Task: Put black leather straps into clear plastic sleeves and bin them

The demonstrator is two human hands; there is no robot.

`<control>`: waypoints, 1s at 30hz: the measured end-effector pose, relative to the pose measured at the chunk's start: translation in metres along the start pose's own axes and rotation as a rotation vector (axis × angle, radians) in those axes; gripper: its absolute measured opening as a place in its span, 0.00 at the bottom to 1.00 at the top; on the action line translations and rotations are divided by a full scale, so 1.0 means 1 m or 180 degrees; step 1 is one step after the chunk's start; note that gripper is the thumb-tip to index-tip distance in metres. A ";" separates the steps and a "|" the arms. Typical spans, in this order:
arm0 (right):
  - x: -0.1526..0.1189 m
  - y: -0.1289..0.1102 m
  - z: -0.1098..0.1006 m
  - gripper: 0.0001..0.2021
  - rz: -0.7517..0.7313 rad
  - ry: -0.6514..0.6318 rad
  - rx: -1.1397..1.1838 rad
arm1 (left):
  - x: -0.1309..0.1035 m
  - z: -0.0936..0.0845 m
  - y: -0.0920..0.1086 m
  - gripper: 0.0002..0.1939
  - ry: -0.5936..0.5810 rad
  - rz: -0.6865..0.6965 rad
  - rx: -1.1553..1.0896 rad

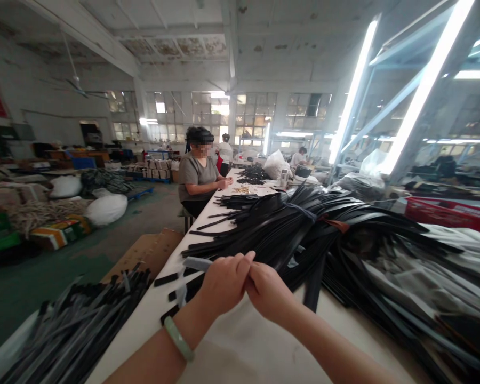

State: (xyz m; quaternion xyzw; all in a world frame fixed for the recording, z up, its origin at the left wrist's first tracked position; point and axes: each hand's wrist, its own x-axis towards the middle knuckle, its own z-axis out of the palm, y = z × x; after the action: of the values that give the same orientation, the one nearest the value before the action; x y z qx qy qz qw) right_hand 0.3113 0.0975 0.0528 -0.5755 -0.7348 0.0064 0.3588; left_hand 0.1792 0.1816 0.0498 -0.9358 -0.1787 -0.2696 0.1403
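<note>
Over the near part of the white table (pixel 240 346), my two hands meet with fingers pressed together. My left hand (pixel 226 280), below a pale green bangle (pixel 178 340), is closed round a grey strip (pixel 197 263) whose end sticks out to the left. Against its fingertips, my right hand (pixel 270 290) is closed too, and what it pinches is hidden behind the fingers. Just beyond the hands lies a large bundle of black strips (pixel 260 226), bound with a dark blue tie (pixel 300 209). Several loose black strip ends point left beside my left wrist.
More grey and black strips (pixel 84 325) are heaped at the lower left, beside a cardboard sheet (pixel 144 253). A co-worker (pixel 200 176) sits along the table's left edge near small brass-coloured pieces (pixel 242 189). White cloth (pixel 456 250) and a red crate (pixel 448 212) are on the right.
</note>
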 end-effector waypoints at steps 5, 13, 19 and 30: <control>0.004 0.015 -0.020 0.08 -0.0046 -0.0352 -0.0231 | 0.001 -0.004 -0.012 0.23 0.0103 -0.0254 0.0068; 0.001 -0.005 -0.002 0.07 0.0106 0.0076 -0.0218 | 0.002 -0.005 -0.004 0.22 -0.0032 0.0040 0.0091; 0.004 0.011 -0.019 0.10 0.0110 -0.0436 -0.0392 | 0.002 -0.014 -0.031 0.20 0.0229 -0.0502 0.0360; 0.002 0.004 -0.011 0.07 0.0431 -0.0416 0.0702 | 0.003 -0.002 -0.011 0.21 -0.0219 0.0097 0.0039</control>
State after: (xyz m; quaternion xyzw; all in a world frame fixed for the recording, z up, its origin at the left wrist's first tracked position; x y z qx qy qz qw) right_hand 0.3205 0.0956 0.0606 -0.5792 -0.7110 0.1488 0.3700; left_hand 0.1766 0.1911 0.0552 -0.9462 -0.1708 -0.2340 0.1440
